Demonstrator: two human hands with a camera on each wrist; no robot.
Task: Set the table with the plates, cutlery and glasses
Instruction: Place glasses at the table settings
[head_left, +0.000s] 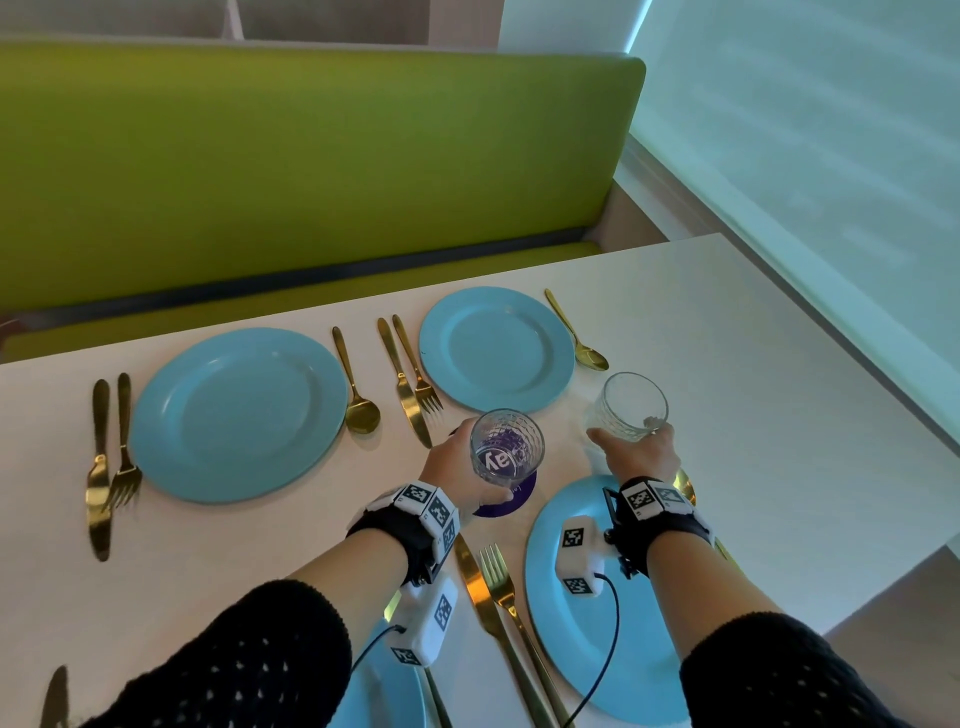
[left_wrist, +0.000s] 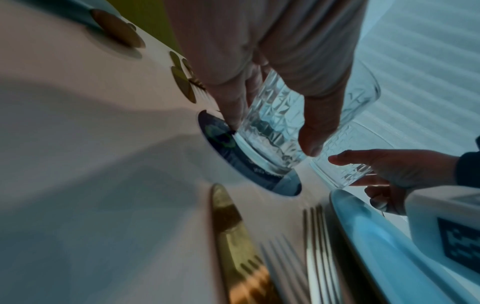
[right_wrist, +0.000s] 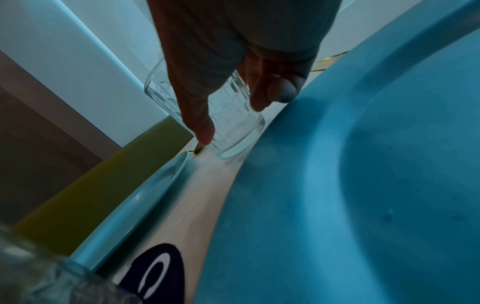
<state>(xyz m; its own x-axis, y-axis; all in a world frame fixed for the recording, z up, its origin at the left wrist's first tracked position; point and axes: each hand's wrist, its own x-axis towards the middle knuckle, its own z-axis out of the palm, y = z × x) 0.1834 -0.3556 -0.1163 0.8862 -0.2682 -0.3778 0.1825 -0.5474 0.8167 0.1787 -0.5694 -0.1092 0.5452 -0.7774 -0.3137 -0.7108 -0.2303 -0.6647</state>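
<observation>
Black knit sleeves (head_left: 244, 670), marker-tagged wristbands (head_left: 415, 519).

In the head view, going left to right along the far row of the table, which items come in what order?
Knife → fork → large blue plate → spoon → second knife → second fork → smaller blue plate → second spoon.

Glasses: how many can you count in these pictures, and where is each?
2. One glass is in the left hand, over the purple coaster. The other is in the right hand. More may lie outside view.
</observation>
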